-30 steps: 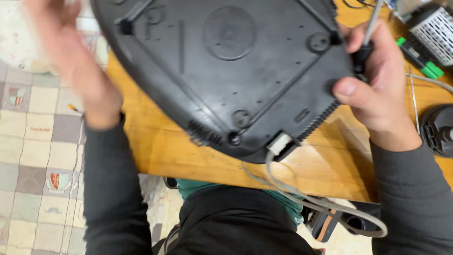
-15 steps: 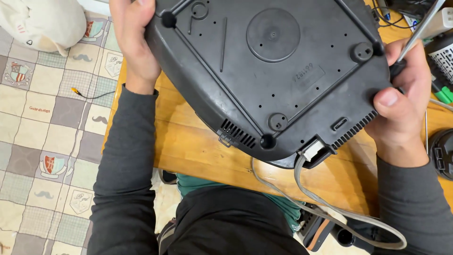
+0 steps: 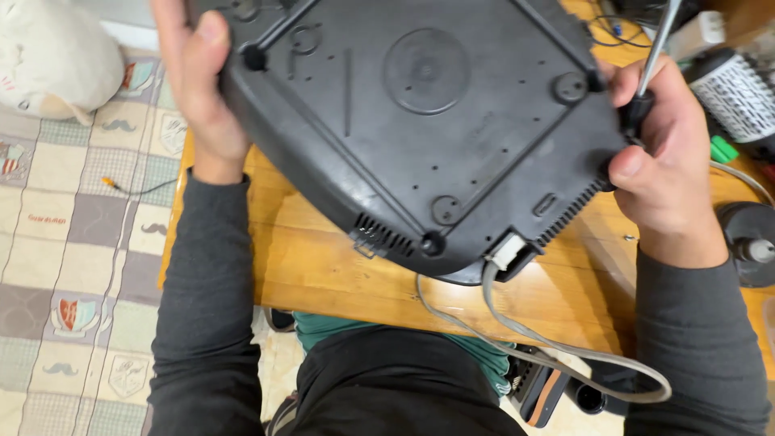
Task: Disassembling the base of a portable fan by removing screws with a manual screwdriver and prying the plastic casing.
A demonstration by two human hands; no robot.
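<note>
Head view: a person holds a black plastic appliance (image 3: pixel 420 121) upside down above a wooden table (image 3: pixel 323 266), its ribbed base facing the camera.
Left hand: the left hand (image 3: pixel 198 81) wraps around the appliance's left edge, fingers curled behind it, thumb on the base.
Right hand: the right hand (image 3: pixel 662 153) clamps the right edge, thumb on the vented rim, and also pins a screwdriver (image 3: pixel 646 81) with a black handle against it.
Cord: a grey power cord (image 3: pixel 557 347) leaves the near edge and loops over the table's near side.
Surroundings: patchwork floor mat (image 3: pixel 73 266) at left; a white-and-black cylinder (image 3: pixel 731 93) on the far right.
</note>
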